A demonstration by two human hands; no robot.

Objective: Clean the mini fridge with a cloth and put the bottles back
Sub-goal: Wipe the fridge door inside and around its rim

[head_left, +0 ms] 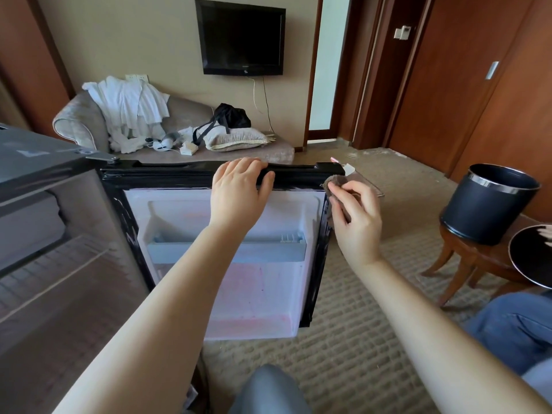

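Observation:
The mini fridge (44, 222) stands at the left with its door (179, 210) swung wide open toward me. The door's inner side is white with a grey shelf (268, 251) and black edges. My left hand (236, 195) grips the door's top edge, fingers curled over it. My right hand (357, 218) holds a brown cloth (336, 182) against the door's upper right corner and outer side edge. No bottles are in view.
A small wooden table (466, 258) at the right carries a black bin (490, 201) and a round black tray (531, 255). Another person's knee in jeans (513, 327) is at the far right. A couch (86, 124) with white towels and a bag lies behind the door.

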